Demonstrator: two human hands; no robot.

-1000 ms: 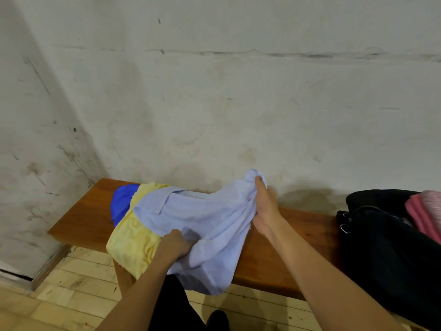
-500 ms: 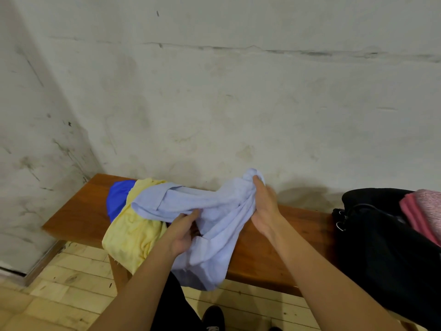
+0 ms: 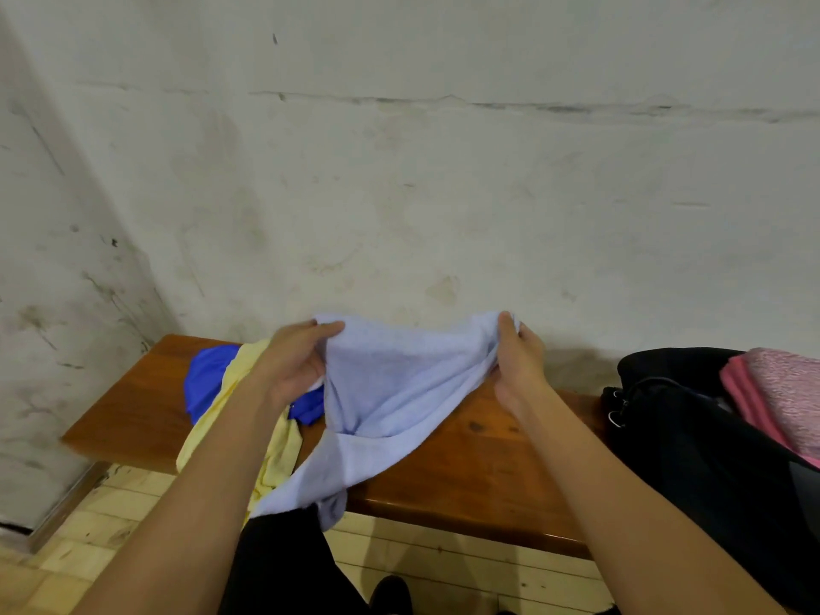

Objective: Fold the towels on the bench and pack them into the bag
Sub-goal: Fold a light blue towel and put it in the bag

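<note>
Both hands hold the lilac towel (image 3: 390, 392) up over the counter (image 3: 479, 463), at the centre of the view. The left hand (image 3: 295, 364) pinches the towel's top corner at about 10 o'clock from the cloth's middle, thumb on the near face and fingers curled behind. The right hand (image 3: 517, 361) grips the other top corner at about 2 o'clock, fingers wrapped round a bunched edge. Between the two hands the top edge sags in a shallow curve, and the cloth hangs down, creased, with its lower part lying on the counter and its tail spilling over the near edge toward 7 o'clock.

At 9 o'clock from the lilac towel, a yellow towel (image 3: 275, 454) lies crumpled on the counter, draping over the near edge, partly under the left forearm. A blue towel (image 3: 206, 383) lies under and behind it, showing on both sides of the left wrist.

At 3 o'clock, well apart from the hands, a black bag (image 3: 692, 459) sits on the counter's right end, its mouth open. Pink folded towels (image 3: 781, 392) stick out of it at the frame's right edge.

A stained pale wall (image 3: 399, 193) rises behind the counter, and a pale plank floor (image 3: 80, 557) shows below, toward 6 o'clock.
</note>
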